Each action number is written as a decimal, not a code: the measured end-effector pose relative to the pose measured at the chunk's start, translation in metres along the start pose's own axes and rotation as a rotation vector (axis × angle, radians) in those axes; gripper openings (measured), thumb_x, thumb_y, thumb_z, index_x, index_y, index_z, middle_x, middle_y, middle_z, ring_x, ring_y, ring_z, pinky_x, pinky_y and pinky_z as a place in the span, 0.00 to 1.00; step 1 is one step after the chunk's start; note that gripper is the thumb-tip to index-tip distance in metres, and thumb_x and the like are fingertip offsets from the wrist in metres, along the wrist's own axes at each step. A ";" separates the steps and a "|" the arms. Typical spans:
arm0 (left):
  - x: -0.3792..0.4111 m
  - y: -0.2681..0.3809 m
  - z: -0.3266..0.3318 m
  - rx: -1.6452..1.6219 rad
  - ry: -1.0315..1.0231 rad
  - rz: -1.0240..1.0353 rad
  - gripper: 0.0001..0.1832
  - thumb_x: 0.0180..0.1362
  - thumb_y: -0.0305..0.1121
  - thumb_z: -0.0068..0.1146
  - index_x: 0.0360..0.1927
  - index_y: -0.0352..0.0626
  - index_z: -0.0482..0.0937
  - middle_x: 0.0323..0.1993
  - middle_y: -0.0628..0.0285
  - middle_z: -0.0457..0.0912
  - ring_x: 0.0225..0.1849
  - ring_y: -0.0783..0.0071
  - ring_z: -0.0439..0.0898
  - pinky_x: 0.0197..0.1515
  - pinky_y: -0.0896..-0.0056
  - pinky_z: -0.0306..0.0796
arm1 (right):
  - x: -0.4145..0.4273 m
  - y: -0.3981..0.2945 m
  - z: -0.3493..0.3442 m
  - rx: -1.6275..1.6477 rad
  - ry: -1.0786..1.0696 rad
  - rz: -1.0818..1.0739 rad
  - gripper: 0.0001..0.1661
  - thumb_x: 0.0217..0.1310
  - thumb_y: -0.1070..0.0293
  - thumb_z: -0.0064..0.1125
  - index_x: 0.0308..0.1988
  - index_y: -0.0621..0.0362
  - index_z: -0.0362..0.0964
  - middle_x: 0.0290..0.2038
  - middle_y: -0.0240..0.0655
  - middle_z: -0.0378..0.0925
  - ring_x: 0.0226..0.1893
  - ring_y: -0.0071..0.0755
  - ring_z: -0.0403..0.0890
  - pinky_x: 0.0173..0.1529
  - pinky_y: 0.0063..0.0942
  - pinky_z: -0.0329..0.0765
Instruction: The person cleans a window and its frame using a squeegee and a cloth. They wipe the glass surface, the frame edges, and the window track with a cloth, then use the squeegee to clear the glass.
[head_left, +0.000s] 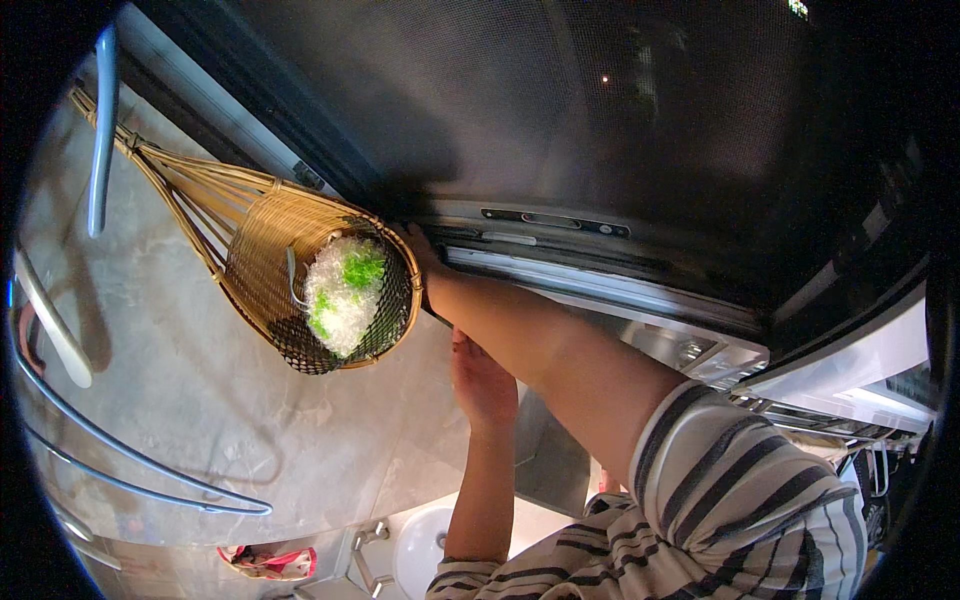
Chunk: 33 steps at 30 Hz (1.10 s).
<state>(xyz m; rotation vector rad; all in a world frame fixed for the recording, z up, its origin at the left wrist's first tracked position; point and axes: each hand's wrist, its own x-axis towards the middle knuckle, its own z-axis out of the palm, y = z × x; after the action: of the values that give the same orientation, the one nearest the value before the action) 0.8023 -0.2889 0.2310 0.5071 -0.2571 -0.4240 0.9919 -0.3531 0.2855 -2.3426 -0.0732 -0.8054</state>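
Note:
My right hand (421, 251) is in shadow at the window frame, close beside the rim of a woven bamboo basket (251, 240). Its fingers are too dark to tell whether they grip anything. My left hand (484, 379) is raised below the right forearm, which hides its fingertips. A thin dark edge shows between the two hands; what it belongs to is unclear. The basket has a long handle of bundled canes and a dark net mouth. Inside lies a fluffy white stringy mass (341, 300) with bright green tufts (363, 270).
A dark mesh window screen (540, 112) with a metal frame fills the upper right. Blue hangers (150, 465) and a pale hanger (56, 322) hang at the left, before a grey marbled wall (322, 442). A white washbasin (420, 547) and a red-and-white cloth (274, 564) appear at the bottom.

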 end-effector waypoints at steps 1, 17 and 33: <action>0.000 -0.001 0.002 0.002 0.021 -0.028 0.23 0.68 0.44 0.37 0.62 0.46 0.64 0.60 0.66 0.70 0.62 0.68 0.66 0.65 0.61 0.59 | 0.001 0.001 -0.004 -0.048 -0.083 0.004 0.24 0.61 0.60 0.47 0.56 0.53 0.68 0.57 0.47 0.67 0.59 0.51 0.62 0.62 0.48 0.57; -0.044 -0.002 -0.031 0.002 0.153 -0.082 0.23 0.65 0.42 0.45 0.62 0.46 0.67 0.64 0.63 0.65 0.66 0.65 0.61 0.71 0.59 0.49 | 0.023 0.027 0.023 0.130 -0.063 0.000 0.15 0.56 0.64 0.53 0.39 0.64 0.77 0.40 0.56 0.77 0.44 0.57 0.77 0.49 0.47 0.73; -0.074 -0.009 -0.021 0.065 0.201 -0.100 0.23 0.67 0.43 0.43 0.63 0.46 0.66 0.63 0.64 0.66 0.63 0.67 0.64 0.69 0.62 0.52 | -0.062 0.041 -0.032 -0.445 0.058 0.012 0.16 0.60 0.64 0.48 0.45 0.59 0.73 0.48 0.38 0.71 0.51 0.40 0.66 0.52 0.31 0.61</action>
<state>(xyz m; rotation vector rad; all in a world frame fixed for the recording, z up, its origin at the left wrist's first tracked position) 0.7411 -0.2539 0.1986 0.6234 -0.0521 -0.4600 0.9347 -0.3951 0.2466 -2.7263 0.1619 -0.9614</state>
